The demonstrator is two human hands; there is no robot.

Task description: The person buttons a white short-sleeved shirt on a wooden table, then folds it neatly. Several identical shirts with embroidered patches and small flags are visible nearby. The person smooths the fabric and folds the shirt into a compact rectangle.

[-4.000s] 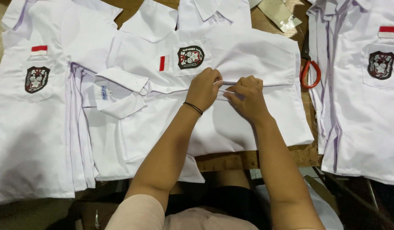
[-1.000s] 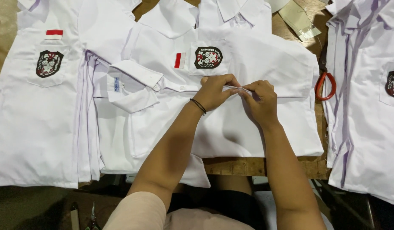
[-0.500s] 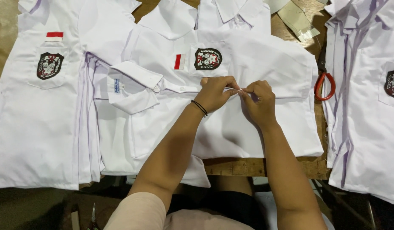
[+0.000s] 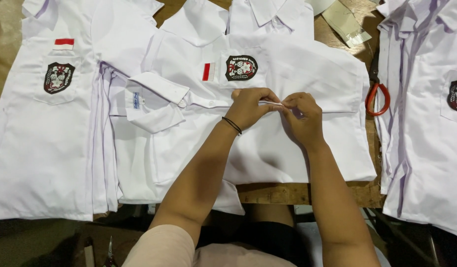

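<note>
At the middle of the wooden table [image 4: 307,192] lies the white shirt [image 4: 268,148] I am working on, spread flat with its collar [image 4: 154,99] toward nine o'clock and its front placket running across from nine to three. My left hand [image 4: 250,106] rests on that placket, fingers curled and pinched shut on the fabric edge; a thin black band [image 4: 232,125] circles the wrist. My right hand [image 4: 302,116] sits just at three o'clock of the left, the two touching at the fingertips, its thumb and forefinger closed tight on the same strip of cloth — whether a button lies between them I cannot tell.

Just above my hands, at twelve o'clock, the shirt's chest pocket carries a dark round badge [image 4: 241,67] with a small red-and-white patch [image 4: 206,71] beside it. At nine o'clock a stack of similar white shirts [image 4: 41,138] lies flat, the top one with its own badge. At three o'clock — beyond the shirt's hem — red-handled scissors [image 4: 377,96] lie on the wood, and past them another pile of white shirts [image 4: 426,123].
</note>
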